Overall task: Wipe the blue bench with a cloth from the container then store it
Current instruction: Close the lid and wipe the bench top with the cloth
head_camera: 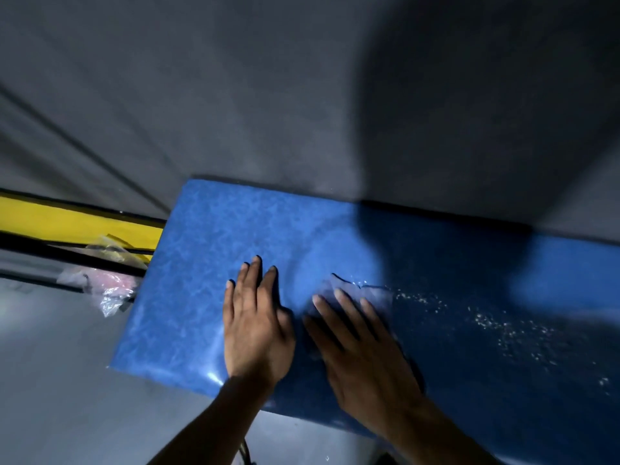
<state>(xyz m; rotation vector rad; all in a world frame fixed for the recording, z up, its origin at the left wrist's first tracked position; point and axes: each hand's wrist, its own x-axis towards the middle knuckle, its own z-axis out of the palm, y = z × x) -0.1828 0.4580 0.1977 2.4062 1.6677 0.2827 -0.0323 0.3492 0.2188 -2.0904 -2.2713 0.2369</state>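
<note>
The blue bench [201,250] runs from the middle left to the right edge, against a grey wall. A blue cloth [372,292] lies flat on it, close to the bench's own colour. My right hand [362,350] presses flat on the cloth with fingers spread. My left hand [255,320] rests flat on the bare bench just left of the cloth, fingers together and holding nothing. White specks [496,323] are scattered over the shadowed bench surface to the right of the cloth. No container is in view.
A yellow and black bar [77,226] runs along the wall at the left. Crumpled clear plastic bags [107,286] lie beside the bench's left end. The grey floor [50,397] shows at lower left. A dark shadow covers the bench's right part.
</note>
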